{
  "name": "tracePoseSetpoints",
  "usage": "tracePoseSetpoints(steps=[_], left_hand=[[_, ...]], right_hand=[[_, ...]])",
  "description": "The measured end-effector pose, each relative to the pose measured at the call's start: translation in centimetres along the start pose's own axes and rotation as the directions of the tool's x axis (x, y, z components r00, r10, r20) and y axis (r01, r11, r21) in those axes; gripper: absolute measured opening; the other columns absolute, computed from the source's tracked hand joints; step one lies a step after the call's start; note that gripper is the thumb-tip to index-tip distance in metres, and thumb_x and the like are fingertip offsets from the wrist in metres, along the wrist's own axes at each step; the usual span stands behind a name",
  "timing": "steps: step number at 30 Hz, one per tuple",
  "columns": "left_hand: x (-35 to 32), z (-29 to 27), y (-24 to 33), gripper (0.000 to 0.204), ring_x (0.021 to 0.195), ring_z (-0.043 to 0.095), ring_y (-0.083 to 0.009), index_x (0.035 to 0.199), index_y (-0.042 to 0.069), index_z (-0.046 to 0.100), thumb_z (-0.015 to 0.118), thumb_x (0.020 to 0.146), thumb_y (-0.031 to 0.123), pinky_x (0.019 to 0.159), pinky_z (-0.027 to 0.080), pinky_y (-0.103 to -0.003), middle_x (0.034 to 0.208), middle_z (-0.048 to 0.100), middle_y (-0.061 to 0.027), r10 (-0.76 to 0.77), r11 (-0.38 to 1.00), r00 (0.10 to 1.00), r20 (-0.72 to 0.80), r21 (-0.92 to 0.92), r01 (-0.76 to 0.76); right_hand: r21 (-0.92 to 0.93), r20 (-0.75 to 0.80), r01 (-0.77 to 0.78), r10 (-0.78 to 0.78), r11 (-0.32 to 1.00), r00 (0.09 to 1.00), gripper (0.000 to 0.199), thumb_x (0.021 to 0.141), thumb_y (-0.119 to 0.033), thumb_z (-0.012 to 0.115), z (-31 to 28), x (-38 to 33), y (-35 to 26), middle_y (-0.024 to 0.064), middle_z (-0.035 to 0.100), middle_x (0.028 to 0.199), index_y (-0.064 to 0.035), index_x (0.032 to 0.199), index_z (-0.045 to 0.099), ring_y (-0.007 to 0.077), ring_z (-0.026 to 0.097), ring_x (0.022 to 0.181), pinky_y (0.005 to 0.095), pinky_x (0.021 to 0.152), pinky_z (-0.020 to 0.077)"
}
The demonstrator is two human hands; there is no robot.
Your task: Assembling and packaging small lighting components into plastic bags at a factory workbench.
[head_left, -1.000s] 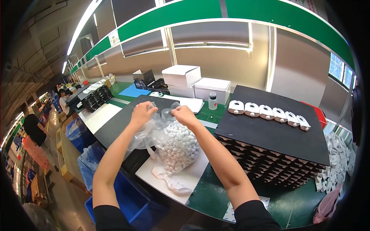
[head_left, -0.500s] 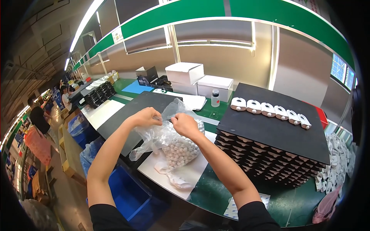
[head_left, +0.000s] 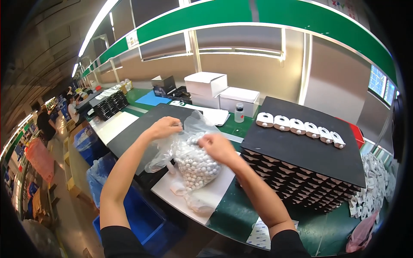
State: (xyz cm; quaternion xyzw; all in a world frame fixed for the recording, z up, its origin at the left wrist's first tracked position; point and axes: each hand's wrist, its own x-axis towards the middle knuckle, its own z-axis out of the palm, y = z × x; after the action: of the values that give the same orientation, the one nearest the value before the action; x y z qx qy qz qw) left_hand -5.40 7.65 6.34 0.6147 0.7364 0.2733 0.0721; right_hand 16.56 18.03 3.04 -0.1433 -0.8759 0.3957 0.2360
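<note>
A clear plastic bag [head_left: 197, 168] full of small white ball-shaped parts rests on a white sheet [head_left: 215, 192] on the bench. My left hand [head_left: 165, 128] pinches the loose film at the bag's upper left. At the bag's upper right is my right hand [head_left: 217, 148], its curled fingers over the white balls. Motion blurs those fingertips, so whether they grip anything is unclear. The bag's loose lower end trails toward the bench's front edge.
On the right, a row of white parts [head_left: 297, 126] sits atop stacked black trays [head_left: 297, 180]. A small bottle [head_left: 239, 113] and white boxes [head_left: 206, 84] stand behind. A black board [head_left: 150, 124] lies left; a blue bin [head_left: 140, 217] is below the bench edge. People work far left.
My right hand has left the bag's rim, shifting right and down over the balls. The left hand still pinches the film, slightly higher. The bag's mouth has spread, showing more balls.
</note>
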Motion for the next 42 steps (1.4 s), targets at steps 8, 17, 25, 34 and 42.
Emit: tracePoseSetpoints(steps=[8, 17, 25, 34, 42], left_hand=[[-1.3, 2.3, 1.9, 0.046, 0.075, 0.059, -0.0323, 0.076, 0.004, 0.062, 0.057, 0.075, 0.049, 0.068, 0.046, -0.040, 0.074, 0.062, -0.0156, -0.077, 0.940, 0.989, -0.127, 0.320, 0.114], [-1.8, 3.5, 1.3, 0.028, 0.079, 0.060, -0.0326, 0.078, 0.010, 0.065, 0.058, 0.074, 0.036, 0.071, 0.047, -0.043, 0.080, 0.063, -0.0129, -0.139, 0.950, 0.919, -0.369, 0.213, 0.229], [-2.2, 2.9, 2.0, 0.033, 0.072, 0.061, -0.0326, 0.065, 0.006, 0.063, 0.060, 0.062, 0.039, 0.066, 0.049, -0.042, 0.071, 0.062, -0.0141, -0.326, 0.882, 0.864, -0.383, 0.206, 0.424], [-4.5, 4.3, 0.7, 0.016, 0.092, 0.057, -0.0337, 0.079, 0.003, 0.057, 0.056, 0.062, 0.003, 0.078, 0.045, -0.040, 0.098, 0.060, -0.0179, -0.455, 0.847, 0.827, -0.329, 0.128, 0.516], [-4.3, 2.8, 1.5, 0.056, 0.086, 0.060, -0.0279, 0.099, -0.011, 0.056, 0.074, 0.065, 0.029, 0.070, 0.049, -0.036, 0.098, 0.059, -0.0210, -0.768, 0.638, 0.639, 0.046, -0.033, 0.769]], right_hand=[[-0.095, -0.155, -0.073, 0.058, 0.993, 0.986, 0.034, 0.084, -0.030, 0.044, 2.9, 2.7, 2.8, 0.0224, 0.060, 0.084, -0.0001, 0.083, 0.060, 0.0387, 0.057, 0.084, 0.0450, 0.075, 0.0419], [-0.179, 0.322, 0.048, 0.012, 0.983, 0.947, 0.033, 0.079, -0.031, 0.048, 4.1, 1.7, -0.1, 0.0203, 0.062, 0.084, -0.0016, 0.080, 0.065, 0.0349, 0.059, 0.082, 0.0418, 0.074, 0.0445], [0.020, 0.036, -0.018, 0.017, 1.000, 0.999, 0.030, 0.080, -0.025, 0.048, 2.3, 0.7, 0.9, 0.0198, 0.060, 0.070, 0.0012, 0.077, 0.062, 0.0316, 0.059, 0.069, 0.0385, 0.065, 0.0436], [-0.053, -0.056, 0.086, -0.089, 0.995, 0.994, 0.026, 0.083, -0.025, 0.051, 5.2, 3.5, 2.9, 0.0211, 0.061, 0.086, -0.0001, 0.089, 0.058, 0.0362, 0.057, 0.083, 0.0410, 0.074, 0.0437], [-0.078, -0.098, 0.024, -0.032, 0.997, 0.995, 0.025, 0.083, -0.025, 0.049, 7.2, 6.0, 3.6, 0.0207, 0.061, 0.084, -0.0030, 0.090, 0.058, 0.0375, 0.057, 0.082, 0.0447, 0.073, 0.0435]])
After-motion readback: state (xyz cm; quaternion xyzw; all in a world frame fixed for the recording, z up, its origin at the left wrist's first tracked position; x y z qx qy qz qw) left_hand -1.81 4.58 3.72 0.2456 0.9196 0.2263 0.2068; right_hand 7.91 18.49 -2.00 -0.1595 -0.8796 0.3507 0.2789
